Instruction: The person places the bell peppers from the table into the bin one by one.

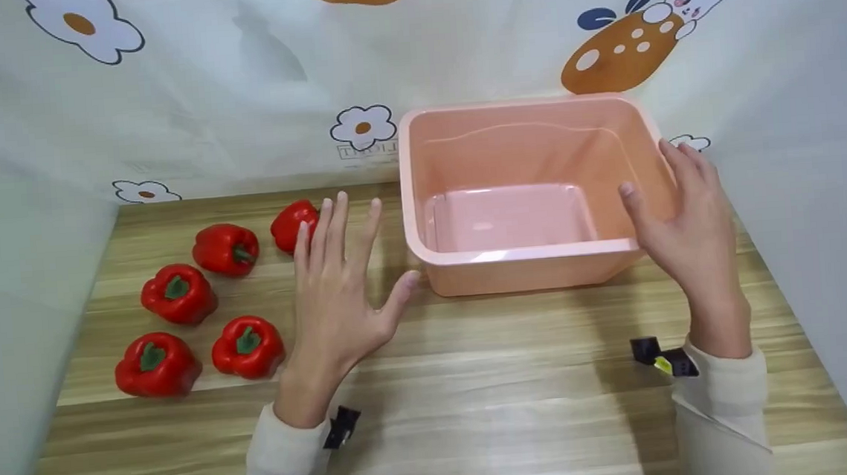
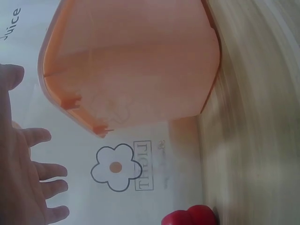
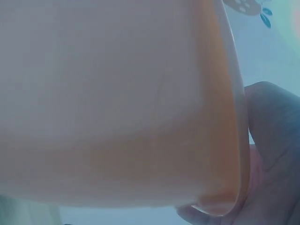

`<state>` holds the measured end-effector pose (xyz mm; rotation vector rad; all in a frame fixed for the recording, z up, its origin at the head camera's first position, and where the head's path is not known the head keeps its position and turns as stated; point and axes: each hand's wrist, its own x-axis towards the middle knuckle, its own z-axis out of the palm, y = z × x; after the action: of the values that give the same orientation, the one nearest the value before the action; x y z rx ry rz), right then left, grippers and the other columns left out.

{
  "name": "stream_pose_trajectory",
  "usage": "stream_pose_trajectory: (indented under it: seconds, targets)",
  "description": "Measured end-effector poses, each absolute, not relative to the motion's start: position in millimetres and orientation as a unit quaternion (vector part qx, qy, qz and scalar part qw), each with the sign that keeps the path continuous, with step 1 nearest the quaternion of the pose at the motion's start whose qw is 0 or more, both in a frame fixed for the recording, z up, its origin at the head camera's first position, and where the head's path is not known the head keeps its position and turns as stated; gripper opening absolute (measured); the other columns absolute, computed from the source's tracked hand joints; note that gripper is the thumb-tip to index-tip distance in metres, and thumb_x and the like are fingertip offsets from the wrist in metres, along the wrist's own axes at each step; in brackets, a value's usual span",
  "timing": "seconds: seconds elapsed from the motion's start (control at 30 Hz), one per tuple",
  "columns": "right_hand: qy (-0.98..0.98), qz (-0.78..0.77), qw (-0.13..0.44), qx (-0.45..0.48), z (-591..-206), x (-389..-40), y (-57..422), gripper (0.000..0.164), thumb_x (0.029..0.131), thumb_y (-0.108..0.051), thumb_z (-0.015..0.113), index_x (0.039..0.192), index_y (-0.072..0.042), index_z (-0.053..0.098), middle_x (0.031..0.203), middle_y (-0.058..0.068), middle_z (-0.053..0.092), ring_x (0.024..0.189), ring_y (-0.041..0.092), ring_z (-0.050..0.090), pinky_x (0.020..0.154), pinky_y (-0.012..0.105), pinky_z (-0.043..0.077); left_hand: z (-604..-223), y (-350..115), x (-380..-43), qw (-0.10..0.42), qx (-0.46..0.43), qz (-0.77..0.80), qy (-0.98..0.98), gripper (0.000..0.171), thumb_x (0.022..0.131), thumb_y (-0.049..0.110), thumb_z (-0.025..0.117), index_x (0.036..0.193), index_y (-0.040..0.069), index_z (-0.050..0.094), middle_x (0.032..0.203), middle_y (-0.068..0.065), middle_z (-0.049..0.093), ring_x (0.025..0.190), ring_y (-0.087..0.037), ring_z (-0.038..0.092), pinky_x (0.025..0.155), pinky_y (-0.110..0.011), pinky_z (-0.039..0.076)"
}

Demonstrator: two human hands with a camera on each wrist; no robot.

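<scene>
A pink plastic bin [image 1: 530, 275] stands against the back wall cloth, its inside bare. At its right front corner my right hand [image 1: 691, 226] grips the rim, thumb over the inside and fingers along the outer side. The right wrist view shows the thumb [image 3: 269, 122] against the rim [image 3: 239, 117]. To the bin's left my left hand [image 1: 339, 303] hovers with spread fingers and holds nothing. Beyond its fingertips lies a red bell pepper [image 1: 293, 224], partly hidden by them. In the left wrist view the left hand [image 2: 23, 159] is apart from the bin [image 2: 136, 70].
More red bell peppers with green stems lie on the left: one tipped over at the back [image 1: 225, 249], others upright, such as the pepper near the front left [image 1: 157, 366]. Patterned cloth [image 1: 249, 93] walls the wood-grain table [image 1: 495, 411] at the back and both sides.
</scene>
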<state>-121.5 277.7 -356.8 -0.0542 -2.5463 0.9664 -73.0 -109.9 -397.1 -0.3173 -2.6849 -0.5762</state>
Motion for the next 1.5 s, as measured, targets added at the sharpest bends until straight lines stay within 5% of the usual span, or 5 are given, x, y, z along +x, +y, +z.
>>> stream_pose_trajectory:
  seconds: [0.23, 0.5, 0.63, 0.87, 1.5]
  targets:
    - [-0.9, 0.403, 0.152, -0.059, -359.1, -131.2, 294.9, 0.066, 0.103, -0.036, 0.065, 0.161, -0.012, 0.044, 0.158, 0.018, 0.054, 0.141, 0.038, 0.055, 0.112, 0.064, 0.051, -402.6, -125.4, -69.7, 0.18, -0.114, -0.217, -0.953, 0.081, 0.096, 0.063, 0.056, 0.167, 0.029, 0.034, 0.174, -0.014, 0.031, 0.163, -0.036, 0.026, 0.134, -0.063, 0.012]
    - [-0.885, 0.441, 0.096, -0.112, -359.0, -142.5, 310.0, 0.061, 0.106, -0.045, 0.057, 0.158, -0.013, 0.05, 0.15, 0.021, 0.061, 0.113, 0.009, 0.064, 0.083, 0.008, 0.056, -408.9, -143.6, -64.6, 0.184, -0.101, -0.226, -0.951, 0.079, 0.094, 0.058, 0.061, 0.164, 0.025, 0.041, 0.173, -0.013, 0.033, 0.162, -0.035, 0.028, 0.133, -0.065, 0.012]
    - [-0.87, 0.474, 0.08, -0.111, -360.6, -146.6, 314.6, 0.058, 0.107, -0.041, 0.057, 0.156, -0.01, 0.052, 0.144, 0.018, 0.064, 0.102, 0.0, 0.067, 0.081, 0.01, 0.058, -414.4, -149.2, -61.8, 0.184, -0.091, -0.226, -0.952, 0.08, 0.093, 0.057, 0.064, 0.162, 0.023, 0.043, 0.172, -0.014, 0.035, 0.161, -0.036, 0.03, 0.132, -0.067, 0.014]
    - [-0.819, 0.561, 0.06, -0.104, -360.0, -150.9, 330.8, 0.053, 0.105, -0.031, 0.063, 0.151, -0.007, 0.056, 0.113, -0.015, 0.069, 0.094, -0.001, 0.07, 0.076, 0.011, 0.059, -421.8, -156.3, -56.0, 0.183, -0.087, -0.223, -0.954, 0.081, 0.091, 0.055, 0.066, 0.162, 0.022, 0.044, 0.169, -0.016, 0.039, 0.16, -0.038, 0.031, 0.131, -0.069, 0.017]
    - [-0.855, 0.515, -0.018, -0.058, -340.0, -178.8, 348.4, 0.065, 0.1, -0.031, 0.072, 0.154, -0.001, 0.05, 0.107, -0.025, 0.067, 0.097, -0.006, 0.068, 0.081, 0.009, 0.058, -428.0, -181.3, -35.8, 0.175, -0.071, -0.228, -0.955, 0.079, 0.09, 0.048, 0.071, 0.16, 0.021, 0.047, 0.171, -0.018, 0.035, 0.16, -0.041, 0.028, 0.131, -0.068, 0.014]
